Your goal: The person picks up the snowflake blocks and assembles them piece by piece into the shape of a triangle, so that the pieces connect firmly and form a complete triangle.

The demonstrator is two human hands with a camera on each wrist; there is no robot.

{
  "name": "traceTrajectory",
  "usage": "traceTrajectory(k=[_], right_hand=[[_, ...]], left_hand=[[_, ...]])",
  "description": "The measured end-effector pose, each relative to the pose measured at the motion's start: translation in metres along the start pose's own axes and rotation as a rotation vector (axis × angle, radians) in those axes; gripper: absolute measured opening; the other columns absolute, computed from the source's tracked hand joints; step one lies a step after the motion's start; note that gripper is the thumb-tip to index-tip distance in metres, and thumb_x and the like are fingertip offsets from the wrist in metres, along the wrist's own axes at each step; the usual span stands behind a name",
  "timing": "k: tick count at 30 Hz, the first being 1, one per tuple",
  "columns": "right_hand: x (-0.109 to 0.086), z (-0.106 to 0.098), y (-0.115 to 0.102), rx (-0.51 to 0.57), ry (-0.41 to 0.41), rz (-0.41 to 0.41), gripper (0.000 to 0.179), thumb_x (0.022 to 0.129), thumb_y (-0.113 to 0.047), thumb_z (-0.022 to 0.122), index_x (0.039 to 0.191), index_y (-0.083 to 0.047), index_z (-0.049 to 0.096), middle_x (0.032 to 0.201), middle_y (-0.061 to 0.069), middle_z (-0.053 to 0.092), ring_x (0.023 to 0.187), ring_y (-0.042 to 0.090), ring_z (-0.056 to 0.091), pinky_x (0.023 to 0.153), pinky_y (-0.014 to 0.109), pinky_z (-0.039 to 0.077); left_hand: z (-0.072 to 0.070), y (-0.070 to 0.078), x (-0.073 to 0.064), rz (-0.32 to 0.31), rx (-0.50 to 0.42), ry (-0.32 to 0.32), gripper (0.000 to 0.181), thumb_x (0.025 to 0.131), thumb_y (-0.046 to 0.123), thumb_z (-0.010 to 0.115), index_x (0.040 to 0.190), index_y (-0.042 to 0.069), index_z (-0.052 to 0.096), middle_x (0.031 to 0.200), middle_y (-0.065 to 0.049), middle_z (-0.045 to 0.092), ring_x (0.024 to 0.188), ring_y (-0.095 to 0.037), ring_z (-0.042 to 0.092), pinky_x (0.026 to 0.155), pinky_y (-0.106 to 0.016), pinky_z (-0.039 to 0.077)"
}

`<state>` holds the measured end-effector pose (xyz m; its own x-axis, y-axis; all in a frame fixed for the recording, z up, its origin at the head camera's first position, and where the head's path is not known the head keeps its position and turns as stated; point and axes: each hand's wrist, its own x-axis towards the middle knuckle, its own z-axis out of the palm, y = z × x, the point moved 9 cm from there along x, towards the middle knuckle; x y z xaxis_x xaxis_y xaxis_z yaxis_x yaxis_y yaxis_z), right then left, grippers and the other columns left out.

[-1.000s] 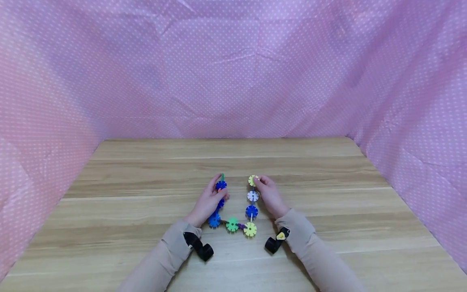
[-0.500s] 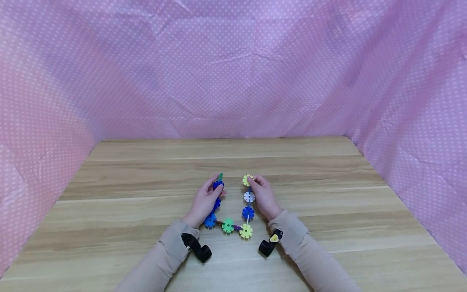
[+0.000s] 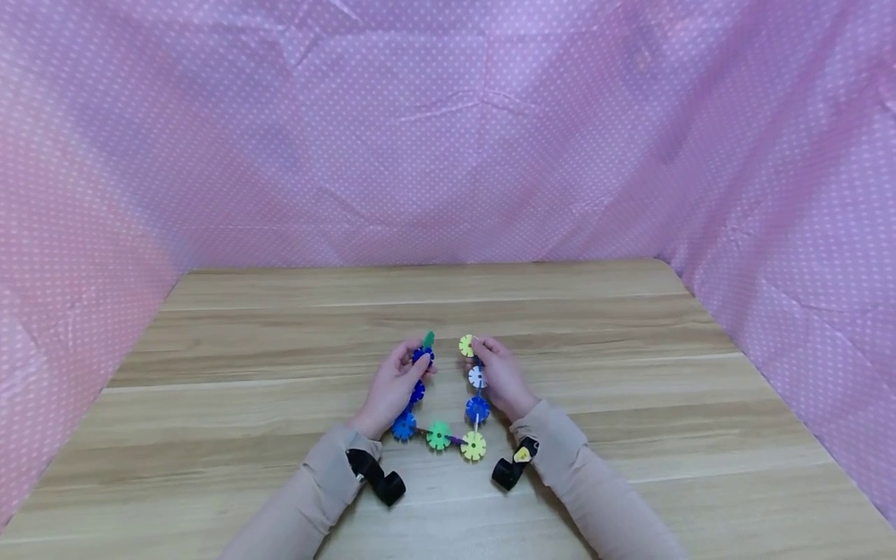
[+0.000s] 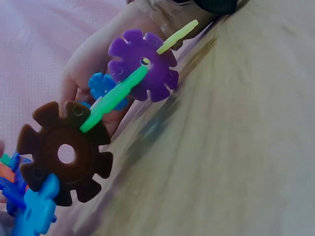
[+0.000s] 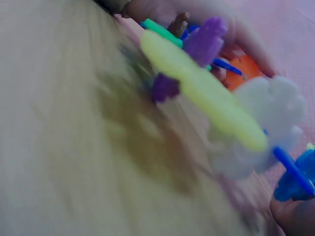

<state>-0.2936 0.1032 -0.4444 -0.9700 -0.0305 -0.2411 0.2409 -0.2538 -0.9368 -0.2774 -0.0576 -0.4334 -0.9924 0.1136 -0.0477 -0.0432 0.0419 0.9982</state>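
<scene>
A chain of notched plastic snowflake discs hangs in a U between the two hands in the head view. My left hand (image 3: 392,393) pinches a dark blue disc (image 3: 423,357) near one end, where a green disc (image 3: 428,340) sticks up. My right hand (image 3: 507,383) pinches the yellow disc (image 3: 466,345) at the other end. A light green disc (image 3: 438,435) and another yellow disc (image 3: 473,446) form the bottom. The left wrist view shows a brown disc (image 4: 93,147) and a purple disc (image 4: 125,56). A white disc (image 5: 280,105) and an orange disc (image 5: 241,71) appear in the right wrist view.
Under the hands lies a wood-grain table (image 3: 280,334). Pink dotted cloth (image 3: 448,155) hangs behind it and along both sides. A black wrist camera (image 3: 388,488) is strapped at the left sleeve, another camera (image 3: 505,473) at the right.
My right hand has moved left with the yellow end disc, so the chain's two ends are closer together. The left hand has stayed nearly in place and still pinches its disc.
</scene>
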Motion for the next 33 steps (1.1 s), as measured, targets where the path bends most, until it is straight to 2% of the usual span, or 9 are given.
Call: traceTrajectory(k=[3, 7, 12, 15, 20, 27, 33], right_hand=[[0.001, 0.002, -0.001, 0.015, 0.009, -0.006, 0.021, 0.101, -0.012, 0.041, 0.083, -0.008, 0.051, 0.072, 0.001, 0.047, 0.061, 0.01, 0.046, 0.054, 0.016, 0.041], [0.002, 0.003, -0.003, 0.015, 0.014, -0.03, 0.021, 0.1, -0.01, 0.043, 0.082, -0.008, 0.053, 0.068, 0.0, 0.044, 0.058, 0.009, 0.044, 0.051, 0.016, 0.04], [0.002, 0.003, -0.004, -0.095, 0.02, -0.067, 0.012, 0.098, -0.009, 0.048, 0.095, -0.002, 0.058, 0.069, -0.004, 0.05, 0.059, 0.008, 0.047, 0.052, 0.017, 0.041], [0.001, 0.004, -0.006, -0.172, 0.017, -0.101, 0.014, 0.096, -0.009, 0.051, 0.106, 0.001, 0.056, 0.071, -0.007, 0.056, 0.062, 0.008, 0.05, 0.056, 0.017, 0.043], [0.0, 0.004, -0.01, -0.257, 0.013, -0.134, 0.017, 0.095, -0.01, 0.054, 0.107, 0.002, 0.055, 0.072, -0.008, 0.06, 0.065, 0.009, 0.054, 0.061, 0.019, 0.045], [-0.003, 0.003, -0.014, -0.304, 0.016, -0.16, 0.02, 0.095, -0.012, 0.055, 0.109, 0.003, 0.058, 0.078, -0.003, 0.063, 0.069, 0.012, 0.057, 0.064, 0.021, 0.047], [-0.003, 0.002, -0.016, -0.299, 0.015, -0.185, 0.022, 0.096, -0.011, 0.054, 0.11, 0.005, 0.059, 0.078, -0.004, 0.062, 0.069, 0.012, 0.054, 0.061, 0.019, 0.045]], left_hand=[[0.004, -0.001, -0.002, -0.022, 0.02, -0.023, 0.028, 0.101, 0.018, 0.046, 0.121, 0.003, 0.055, 0.097, -0.017, 0.064, 0.09, -0.022, 0.067, 0.08, -0.028, 0.054], [0.01, -0.006, -0.004, -0.065, 0.006, -0.065, 0.026, 0.101, 0.019, 0.046, 0.118, 0.004, 0.057, 0.094, -0.01, 0.062, 0.088, -0.019, 0.068, 0.081, -0.029, 0.054], [0.015, -0.008, -0.005, -0.077, -0.01, -0.106, 0.023, 0.099, 0.016, 0.049, 0.116, 0.002, 0.057, 0.093, -0.009, 0.063, 0.083, -0.015, 0.066, 0.08, -0.03, 0.055], [0.017, -0.008, -0.006, -0.076, -0.012, -0.114, 0.022, 0.099, 0.015, 0.05, 0.114, 0.002, 0.058, 0.091, -0.008, 0.064, 0.082, -0.015, 0.066, 0.078, -0.03, 0.056], [0.018, -0.007, -0.007, -0.091, -0.032, -0.116, 0.021, 0.098, 0.013, 0.05, 0.115, 0.003, 0.059, 0.092, -0.01, 0.065, 0.081, -0.014, 0.064, 0.078, -0.029, 0.056], [0.019, -0.007, -0.006, -0.076, -0.035, -0.123, 0.023, 0.098, 0.012, 0.051, 0.117, 0.001, 0.059, 0.095, -0.014, 0.066, 0.079, -0.013, 0.064, 0.076, -0.028, 0.056], [0.019, -0.01, -0.004, -0.089, -0.017, -0.13, 0.028, 0.098, 0.015, 0.051, 0.122, 0.004, 0.06, 0.099, -0.01, 0.067, 0.082, -0.013, 0.066, 0.078, -0.029, 0.056]])
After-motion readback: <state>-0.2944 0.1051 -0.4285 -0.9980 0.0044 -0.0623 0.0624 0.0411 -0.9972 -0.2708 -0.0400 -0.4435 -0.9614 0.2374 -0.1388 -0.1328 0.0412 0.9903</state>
